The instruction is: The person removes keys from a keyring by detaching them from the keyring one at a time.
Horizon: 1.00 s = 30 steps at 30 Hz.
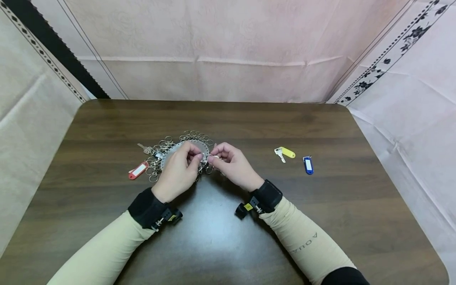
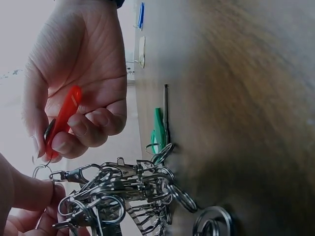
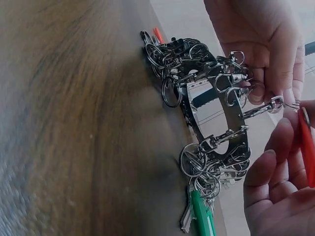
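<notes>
Left hand (image 1: 179,168) pinches metal ring (image 3: 277,104) | right hand (image 1: 235,164) grips red tag (image 2: 64,117) | right sleeve (image 1: 303,237): apparently "AQUA"

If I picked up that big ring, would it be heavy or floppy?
Probably heavy for its size, since the big ring looks metal and is crowded with clips. It would likely stay stiff, looking like one solid piece. The little rings may swing, as they sit at all angles.
</notes>
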{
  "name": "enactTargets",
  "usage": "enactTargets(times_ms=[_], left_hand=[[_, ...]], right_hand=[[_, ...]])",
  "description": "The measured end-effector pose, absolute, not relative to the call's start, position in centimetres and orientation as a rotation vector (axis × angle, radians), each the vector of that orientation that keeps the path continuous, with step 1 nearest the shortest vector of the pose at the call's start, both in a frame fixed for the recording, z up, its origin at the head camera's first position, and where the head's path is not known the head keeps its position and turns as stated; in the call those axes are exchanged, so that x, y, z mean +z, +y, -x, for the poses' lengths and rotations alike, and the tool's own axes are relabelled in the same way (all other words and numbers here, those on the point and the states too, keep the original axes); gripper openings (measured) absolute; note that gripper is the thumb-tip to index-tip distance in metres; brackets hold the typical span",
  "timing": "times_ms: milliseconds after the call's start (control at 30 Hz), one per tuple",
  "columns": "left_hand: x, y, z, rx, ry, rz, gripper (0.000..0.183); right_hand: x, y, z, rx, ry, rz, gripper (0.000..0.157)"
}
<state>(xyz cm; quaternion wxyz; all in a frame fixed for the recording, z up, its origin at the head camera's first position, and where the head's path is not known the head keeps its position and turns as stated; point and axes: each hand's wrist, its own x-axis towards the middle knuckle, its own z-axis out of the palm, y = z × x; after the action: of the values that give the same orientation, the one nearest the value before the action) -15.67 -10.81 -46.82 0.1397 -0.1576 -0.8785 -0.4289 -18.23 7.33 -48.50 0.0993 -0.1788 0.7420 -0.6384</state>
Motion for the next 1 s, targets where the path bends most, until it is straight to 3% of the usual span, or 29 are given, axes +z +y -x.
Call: enactTargets(times_ms=[467,767,1000], left_hand=[[-46.9,-10.6,15.3,-1.250,-2.629,0.562,0.004],[-46.7,-10.5,15.4,-1.204,-2.701,0.593,0.004],[-46.6,-10.5,15.5,-1.156,-2.755,0.611,0.005]], right_hand=[[-48.6,7.5,17.9,-2.015,2.160,0.484,0.013],[-45.7,7.1,16.6,-2.007,2.242,0.475,0.014],[-46.6,7.3,17.3,-2.045,2.205,0.455,0.011]])
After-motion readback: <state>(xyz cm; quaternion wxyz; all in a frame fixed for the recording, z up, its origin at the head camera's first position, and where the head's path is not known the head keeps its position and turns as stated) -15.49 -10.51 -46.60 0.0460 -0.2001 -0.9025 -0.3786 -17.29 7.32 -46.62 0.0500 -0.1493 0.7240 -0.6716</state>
